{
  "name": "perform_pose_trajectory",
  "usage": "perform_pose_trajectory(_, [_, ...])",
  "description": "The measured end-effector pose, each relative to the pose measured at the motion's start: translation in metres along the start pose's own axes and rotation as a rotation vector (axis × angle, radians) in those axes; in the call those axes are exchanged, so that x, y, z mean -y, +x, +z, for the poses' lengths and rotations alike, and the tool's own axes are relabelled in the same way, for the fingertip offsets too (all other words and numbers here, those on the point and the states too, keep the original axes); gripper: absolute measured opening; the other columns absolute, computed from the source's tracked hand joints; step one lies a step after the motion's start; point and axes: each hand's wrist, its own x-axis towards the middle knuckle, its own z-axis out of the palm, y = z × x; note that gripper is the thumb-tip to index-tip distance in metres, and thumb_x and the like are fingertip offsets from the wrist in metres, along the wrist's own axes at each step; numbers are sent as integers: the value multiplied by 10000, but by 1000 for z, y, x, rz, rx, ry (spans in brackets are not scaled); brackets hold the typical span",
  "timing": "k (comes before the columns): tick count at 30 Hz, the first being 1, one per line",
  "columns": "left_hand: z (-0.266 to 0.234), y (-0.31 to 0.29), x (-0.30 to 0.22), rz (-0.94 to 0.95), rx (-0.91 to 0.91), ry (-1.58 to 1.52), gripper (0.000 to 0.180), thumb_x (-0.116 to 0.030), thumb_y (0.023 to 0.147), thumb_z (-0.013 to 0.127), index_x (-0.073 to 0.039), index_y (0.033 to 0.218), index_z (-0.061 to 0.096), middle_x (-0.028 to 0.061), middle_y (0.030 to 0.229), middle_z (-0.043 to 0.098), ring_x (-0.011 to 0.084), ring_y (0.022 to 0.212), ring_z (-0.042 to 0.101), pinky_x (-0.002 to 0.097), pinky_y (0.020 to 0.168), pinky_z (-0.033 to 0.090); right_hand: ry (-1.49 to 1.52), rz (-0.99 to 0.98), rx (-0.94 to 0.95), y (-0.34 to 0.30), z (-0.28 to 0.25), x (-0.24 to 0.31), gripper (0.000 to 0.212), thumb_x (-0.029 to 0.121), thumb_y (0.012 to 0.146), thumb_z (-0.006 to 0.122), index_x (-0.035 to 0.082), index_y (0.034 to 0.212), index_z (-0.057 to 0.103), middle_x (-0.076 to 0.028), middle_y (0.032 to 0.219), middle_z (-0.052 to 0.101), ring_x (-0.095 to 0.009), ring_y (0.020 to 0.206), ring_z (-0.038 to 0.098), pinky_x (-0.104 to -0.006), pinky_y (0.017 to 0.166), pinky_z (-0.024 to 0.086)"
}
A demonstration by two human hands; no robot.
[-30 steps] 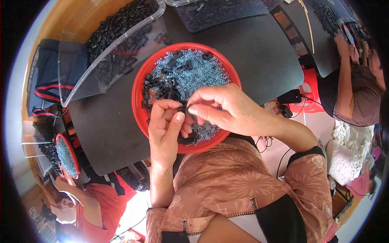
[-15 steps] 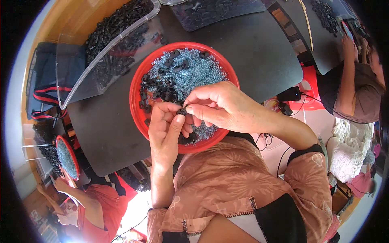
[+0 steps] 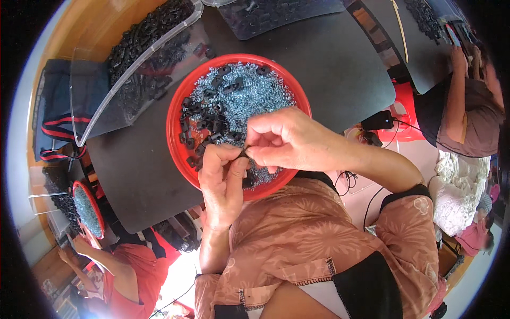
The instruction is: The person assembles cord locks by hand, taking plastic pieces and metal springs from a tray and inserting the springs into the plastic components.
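Note:
Above the near part of a round red tray (image 3: 175, 154), my two hands meet fingertip to fingertip. A small black plastic part (image 3: 244, 152) is pinched in my left hand (image 3: 220, 178), mostly covered by the fingers. From the right, my right hand (image 3: 279, 139) comes with thumb and index finger closed at that same part; whether a spring sits between them is too small to tell. Loose metal springs (image 3: 255, 98) fill much of the tray. Several black plastic parts (image 3: 217, 125) lie among them, mostly on the left side.
A clear plastic bin (image 3: 114, 90) heaped with black parts stands at the left on the dark table (image 3: 345, 80). Another clear bin (image 3: 276, 18) is at the far edge. One co-worker (image 3: 133, 276) sits at lower left beside another red tray; another person (image 3: 457, 106) works at right.
The black part has turned in my fingers and is now more covered. My left hand has shifted slightly right and down. The whole view has moved a little.

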Motion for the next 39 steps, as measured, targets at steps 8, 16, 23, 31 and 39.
perform_pose_trajectory(8, [-8,-16,-6,45,155,-42,195,150,854,554,16,991,521,98,861,615,117,733,587,230,644,473,298,266,266,-6,-13,-4,137,102,864,704,-23,852,650,-105,767,692,-137,644,675,-235,577,537])
perform_pose_trajectory(16, [-5,-22,-3,82,190,5,236,166,848,537,3,1015,502,101,903,597,110,724,574,237,631,475,291,273,274,-9,-6,-4,146,95,828,741,-25,840,660,-115,790,702,-141,638,675,-230,574,528])
perform_pose_trajectory(23, [-47,61,-69,408,-308,63,184,-178,939,618,-46,1036,535,150,1001,630,78,584,505,183,524,405,207,7,-22,-2,-13,9,184,185,870,708,3,878,691,-54,708,674,-83,549,608,-211,523,488])
perform_pose_trajectory(31, [-35,96,-53,300,-266,665,141,-86,868,676,-70,1007,690,10,934,640,74,781,577,211,657,456,-579,-408,-499,15,-33,-13,94,122,826,674,28,828,665,-161,765,656,-360,700,634,-423,618,494])
perform_pose_trajectory(39, [-10,103,-14,390,100,805,164,-4,779,674,-8,940,644,135,906,621,330,861,615,411,743,479,-839,-434,-425,11,-30,-11,71,112,806,654,43,807,636,-133,825,617,-359,754,627,-453,644,502])
